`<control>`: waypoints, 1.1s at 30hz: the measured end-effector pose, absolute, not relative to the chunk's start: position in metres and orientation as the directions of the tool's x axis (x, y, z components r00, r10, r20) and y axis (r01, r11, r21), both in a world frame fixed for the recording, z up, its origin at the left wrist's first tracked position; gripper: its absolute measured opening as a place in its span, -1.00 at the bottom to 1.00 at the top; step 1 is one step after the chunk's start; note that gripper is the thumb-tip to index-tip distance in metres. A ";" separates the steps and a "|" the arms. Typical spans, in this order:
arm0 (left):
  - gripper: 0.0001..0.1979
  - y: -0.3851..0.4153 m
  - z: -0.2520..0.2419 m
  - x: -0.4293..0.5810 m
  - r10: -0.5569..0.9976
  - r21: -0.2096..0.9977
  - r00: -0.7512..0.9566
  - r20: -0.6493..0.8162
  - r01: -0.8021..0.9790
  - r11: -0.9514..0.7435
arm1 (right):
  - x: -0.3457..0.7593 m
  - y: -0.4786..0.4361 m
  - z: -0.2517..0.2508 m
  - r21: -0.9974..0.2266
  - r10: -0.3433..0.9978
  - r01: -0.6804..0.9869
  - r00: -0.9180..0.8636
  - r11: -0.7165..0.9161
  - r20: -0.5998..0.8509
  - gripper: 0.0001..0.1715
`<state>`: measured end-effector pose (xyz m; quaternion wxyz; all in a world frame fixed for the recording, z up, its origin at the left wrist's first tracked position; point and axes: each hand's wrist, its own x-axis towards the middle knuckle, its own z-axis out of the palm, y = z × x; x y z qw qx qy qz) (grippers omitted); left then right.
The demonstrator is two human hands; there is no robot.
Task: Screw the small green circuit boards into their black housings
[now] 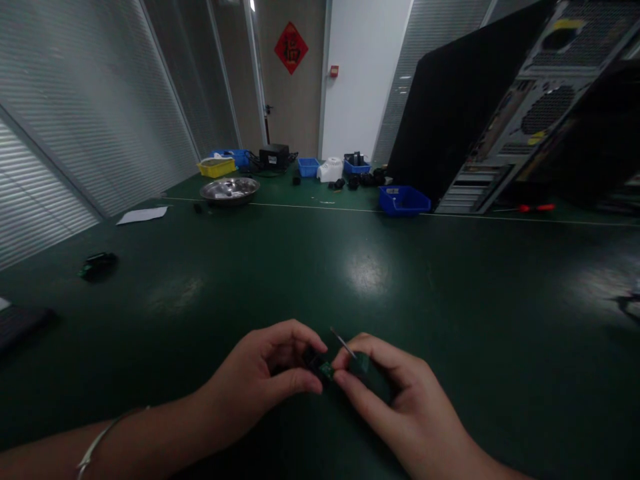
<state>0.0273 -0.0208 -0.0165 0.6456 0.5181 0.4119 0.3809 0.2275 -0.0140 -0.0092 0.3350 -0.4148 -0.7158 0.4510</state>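
Note:
Low in the middle of the view, my left hand (263, 370) curls its fingers and thumb around a small black part with a green circuit board (326, 370) at its right end. My right hand (407, 393) keeps a screwdriver (359, 363) in its fingers, the dark green handle lying in the palm and the thin metal shaft pointing up and to the left. The thumb and forefinger of that hand also pinch at the green board's edge. Part of the black piece is hidden behind my left fingers.
A metal bowl (230, 191), a yellow bin (217, 167) and a blue bin (404, 201) stand along the back of the green table (300, 267). An open computer case (505, 140) rises at the right. Another black part (99, 265) lies at the left.

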 end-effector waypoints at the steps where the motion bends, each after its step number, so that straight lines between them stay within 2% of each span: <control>1: -0.74 -0.021 -0.016 0.027 0.920 0.983 0.368 -0.134 -0.068 0.170 | 0.228 -0.014 -0.010 -0.921 0.892 0.291 -0.438 0.259 0.112 -0.92; 24: -0.78 -0.023 -0.013 0.030 0.925 0.984 0.344 -0.162 -0.012 0.177 | 0.231 -0.016 -0.010 -0.884 0.842 0.294 -0.509 0.364 0.178 -0.89; 33: -0.79 -0.023 -0.014 0.031 0.932 0.988 0.327 -0.157 0.056 0.147 | 0.228 -0.015 -0.010 -0.902 0.873 0.287 -0.459 0.323 0.166 -0.88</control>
